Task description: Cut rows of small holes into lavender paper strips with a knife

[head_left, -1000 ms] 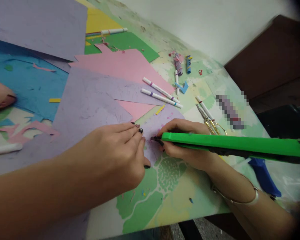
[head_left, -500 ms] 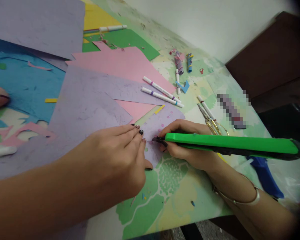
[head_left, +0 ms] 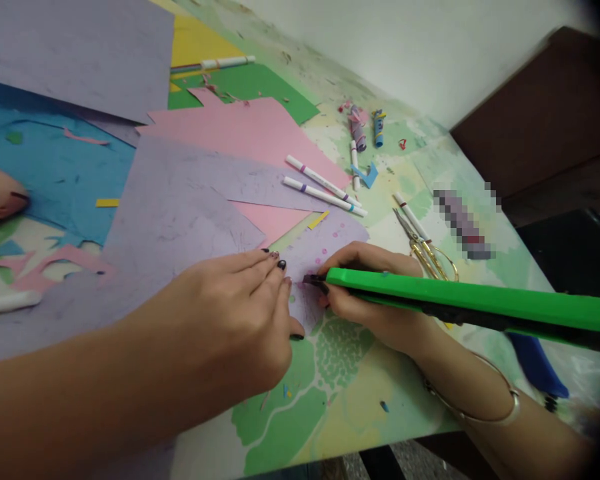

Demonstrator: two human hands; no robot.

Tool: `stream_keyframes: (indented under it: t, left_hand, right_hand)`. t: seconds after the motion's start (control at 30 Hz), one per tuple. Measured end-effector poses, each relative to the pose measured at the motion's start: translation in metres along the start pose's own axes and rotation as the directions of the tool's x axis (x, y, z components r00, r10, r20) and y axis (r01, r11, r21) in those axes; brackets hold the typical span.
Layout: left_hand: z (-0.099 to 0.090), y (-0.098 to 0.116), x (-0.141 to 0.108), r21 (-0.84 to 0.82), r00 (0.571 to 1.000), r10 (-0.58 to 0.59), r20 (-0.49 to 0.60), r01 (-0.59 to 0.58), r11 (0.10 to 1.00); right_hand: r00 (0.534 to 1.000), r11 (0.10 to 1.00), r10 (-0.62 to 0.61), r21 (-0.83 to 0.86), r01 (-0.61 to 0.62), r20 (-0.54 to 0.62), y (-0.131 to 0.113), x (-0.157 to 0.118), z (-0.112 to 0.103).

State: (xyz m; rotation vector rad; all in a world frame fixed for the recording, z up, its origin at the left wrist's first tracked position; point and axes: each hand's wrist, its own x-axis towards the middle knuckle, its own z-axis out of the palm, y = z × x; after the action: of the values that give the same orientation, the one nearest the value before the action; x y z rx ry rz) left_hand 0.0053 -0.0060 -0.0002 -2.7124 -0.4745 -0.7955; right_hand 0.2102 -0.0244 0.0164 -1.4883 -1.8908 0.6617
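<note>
My left hand (head_left: 235,313) lies flat on lilac paper (head_left: 180,193), its fingers stretched out together and pressing the sheet. Pen-like, my right hand (head_left: 370,293) grips a green utility knife (head_left: 460,293) near its dark front end. The knife's tip meets the lilac paper just right of my left fingertips, and its long body slants over my right wrist. Small pink rings and a green dot mark the paper by the tip. Gold-handled scissors (head_left: 420,247) lie beyond my right hand. My right palm and the blade's exact edge are hidden.
Two white markers (head_left: 325,195) lie across the paper, among pink (head_left: 250,133), green and yellow sheets. Small rolled paper tubes (head_left: 379,128) stand farther back. A blue handled object (head_left: 537,363) sits right of my wrist. Blue paper (head_left: 55,153) and scraps spread left.
The rear end of the utility knife has dipped and swung toward the right edge, while its tip stays at the paper. My left hand keeps its place. The view has shifted slightly.
</note>
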Motion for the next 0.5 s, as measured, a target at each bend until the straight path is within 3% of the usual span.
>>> stream_keyframes:
  t: [0.3,0.5]
  left_hand:
    - [0.003,0.013,0.002,0.058,0.996,0.004,-0.084,0.001,0.998]
    - [0.004,0.012,0.002,0.034,0.995,-0.017,-0.096,0.021,0.999]
  right_hand:
    - [0.998,0.999,0.015,0.048,-0.018,0.061,0.002,0.001,-0.005]
    - [0.999,0.998,0.041,0.039,-0.042,0.009,0.005,-0.003,-0.001]
